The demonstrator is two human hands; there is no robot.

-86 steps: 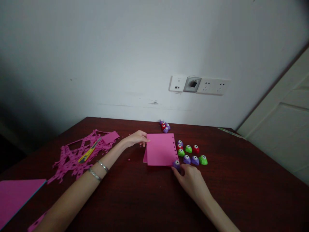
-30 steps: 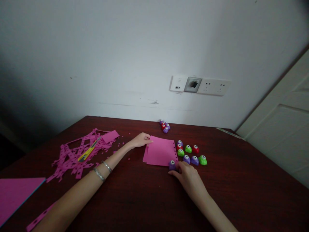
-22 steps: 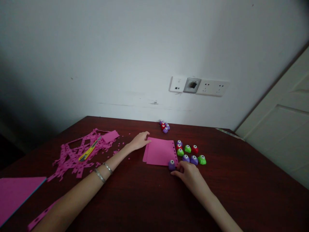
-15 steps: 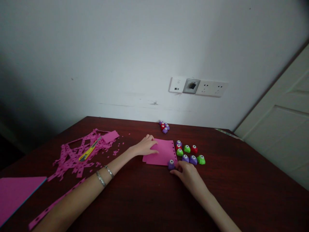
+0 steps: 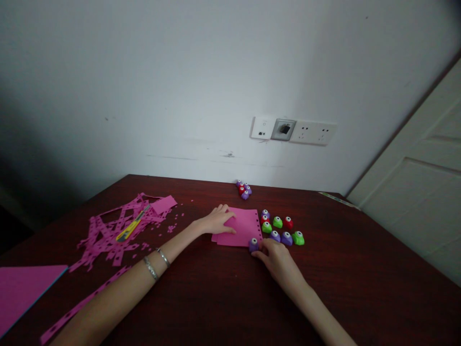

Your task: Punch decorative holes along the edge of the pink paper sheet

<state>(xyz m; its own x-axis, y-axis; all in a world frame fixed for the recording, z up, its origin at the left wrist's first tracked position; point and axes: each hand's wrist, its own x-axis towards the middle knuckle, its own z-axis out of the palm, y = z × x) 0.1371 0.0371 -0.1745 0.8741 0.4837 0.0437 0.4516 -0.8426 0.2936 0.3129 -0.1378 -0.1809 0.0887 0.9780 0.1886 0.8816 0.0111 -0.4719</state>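
Pink paper sheets (image 5: 245,223), stacked slightly out of line, lie mid-table with a row of punched holes along the right edge. My left hand (image 5: 218,221) rests on their left part, fingers spread. At the sheets' lower right corner sits a small purple paper punch (image 5: 253,244) with an eye-like button. My right hand (image 5: 275,254) grips it from the right, thumb at its near side; part of the grip is hidden. Just beyond this hand stand several similar punches, including a green one (image 5: 298,238), a red one (image 5: 288,222) and a purple one (image 5: 286,238).
Cut pink paper scraps (image 5: 104,235) lie at left, with a yellow utility knife (image 5: 129,229) on top. A larger pink sheet (image 5: 29,288) is at the left front. More punches (image 5: 245,194) cluster by the wall (image 5: 180,96). A ruler-like strip (image 5: 338,200) lies at the back right.
The whole view has shifted slightly. Both hands, the sheets and the purple punch keep nearly the same places relative to one another.
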